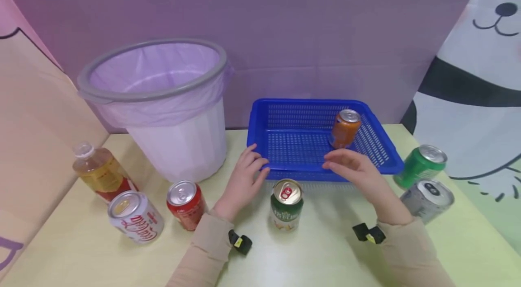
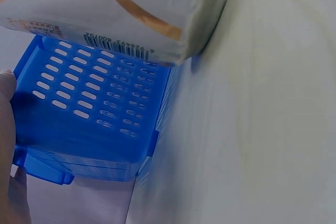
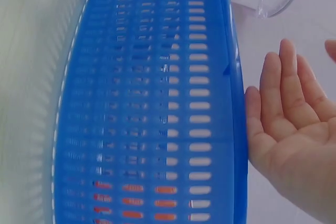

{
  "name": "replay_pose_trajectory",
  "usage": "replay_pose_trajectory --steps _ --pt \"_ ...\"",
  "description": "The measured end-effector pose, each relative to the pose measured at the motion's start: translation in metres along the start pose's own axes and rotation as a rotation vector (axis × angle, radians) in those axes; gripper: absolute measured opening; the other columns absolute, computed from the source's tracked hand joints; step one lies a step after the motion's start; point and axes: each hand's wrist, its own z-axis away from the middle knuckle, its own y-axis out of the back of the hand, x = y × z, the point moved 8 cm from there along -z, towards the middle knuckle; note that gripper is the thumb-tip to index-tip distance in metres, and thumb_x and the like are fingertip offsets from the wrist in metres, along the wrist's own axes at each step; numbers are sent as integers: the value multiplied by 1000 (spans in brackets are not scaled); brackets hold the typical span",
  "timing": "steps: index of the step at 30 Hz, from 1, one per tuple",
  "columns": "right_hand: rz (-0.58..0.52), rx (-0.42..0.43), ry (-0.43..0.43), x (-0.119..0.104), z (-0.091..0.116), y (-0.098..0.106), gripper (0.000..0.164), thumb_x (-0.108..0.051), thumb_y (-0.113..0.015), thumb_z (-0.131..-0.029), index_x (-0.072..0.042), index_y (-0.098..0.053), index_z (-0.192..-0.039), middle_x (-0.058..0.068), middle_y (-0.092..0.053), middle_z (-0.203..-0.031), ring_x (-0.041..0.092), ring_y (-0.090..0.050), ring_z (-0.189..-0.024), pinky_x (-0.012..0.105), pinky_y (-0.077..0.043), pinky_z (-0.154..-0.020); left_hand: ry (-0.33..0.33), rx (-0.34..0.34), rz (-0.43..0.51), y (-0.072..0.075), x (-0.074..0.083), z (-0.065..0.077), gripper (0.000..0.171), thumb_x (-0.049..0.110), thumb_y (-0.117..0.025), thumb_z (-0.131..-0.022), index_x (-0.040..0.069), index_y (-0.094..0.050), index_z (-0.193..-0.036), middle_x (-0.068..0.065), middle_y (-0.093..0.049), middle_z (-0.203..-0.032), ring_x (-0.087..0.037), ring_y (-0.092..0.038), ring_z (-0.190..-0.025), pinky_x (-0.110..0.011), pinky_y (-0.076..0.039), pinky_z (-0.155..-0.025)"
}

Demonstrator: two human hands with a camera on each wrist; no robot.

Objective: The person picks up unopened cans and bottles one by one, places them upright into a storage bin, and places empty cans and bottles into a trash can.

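A blue plastic basket point(image 1: 299, 170) stands toward the back of the table with an orange can point(image 1: 345, 129) upright in its right part. My left hand point(image 1: 243, 179) is at the basket's front left corner, fingers loosely bent; whether they touch the rim I cannot tell. Close to the front rim on the right is my right hand point(image 1: 360, 174), its fingers relaxed with nothing between them. In the right wrist view, that hand point(image 3: 296, 114) shows its palm beside the basket's rim point(image 3: 239, 103). Between my hands, a green and white can point(image 1: 286, 208) stands upright in front of the basket.
Left of the basket is a white bin point(image 1: 191, 142) lined with a purple bag. Near it are a bottle point(image 1: 101, 171), a white Coca-Cola can point(image 1: 138, 219) and a red can point(image 1: 188, 208). A green can point(image 1: 419, 167) and a silver can point(image 1: 425, 201) stand at the right.
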Motion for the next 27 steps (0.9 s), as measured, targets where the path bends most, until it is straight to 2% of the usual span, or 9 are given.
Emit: replay_pose_trajectory --steps 1,4,10,15,19,22,27 --pt "-21 -20 8 -1 0 -3 26 -4 -53 -94 -26 -63 -104 -17 -67 -96 -1 -62 -94 12 -50 -84 -2 2 1 0 0 0 17 14 -60 -91 2 -66 -102 -12 -59 -102 -37 -40 -132 -46 -28 -117" --pt "-70 -75 41 -5 -1 -12 29 -1 -53 -93 -24 -62 -108 -16 -66 -101 0 -62 -97 13 -51 -86 -5 11 6 2 0 1 16 13 -61 -91 1 -65 -102 -12 -59 -101 -37 -40 -132 -47 -28 -117" --pt "-82 -126 64 -10 0 -27 24 -1 -53 -92 -4 -57 -115 -16 -63 -106 0 -60 -99 14 -51 -87 -12 14 3 2 0 1 16 13 -60 -91 1 -65 -101 -12 -59 -101 -36 -40 -133 -45 -27 -117" --pt "-73 -194 93 -9 1 -38 30 0 -53 -93 13 -49 -119 -15 -62 -107 3 -60 -99 16 -51 -87 -25 18 -2 1 2 1 15 13 -60 -91 2 -65 -101 -12 -59 -101 -37 -40 -132 -45 -28 -117" --pt "-51 -258 91 -3 2 -48 37 0 -54 -91 17 -44 -123 9 -61 -113 3 -59 -100 17 -51 -89 -23 15 -5 1 2 0 15 13 -60 -91 2 -65 -101 -12 -59 -101 -36 -40 -132 -45 -28 -117" --pt "-14 -304 57 3 2 -56 42 -3 -58 -90 15 -44 -126 26 -56 -117 4 -57 -102 20 -51 -91 -13 10 -5 0 1 0 16 14 -60 -92 2 -65 -101 -11 -59 -101 -36 -40 -133 -45 -27 -117" --pt "42 -378 55 7 4 -71 51 -10 -65 -88 10 -43 -130 24 -54 -124 20 -57 -110 30 -52 -94 -7 12 -5 0 1 0 15 13 -61 -91 2 -65 -101 -11 -59 -101 -36 -40 -133 -46 -28 -117"
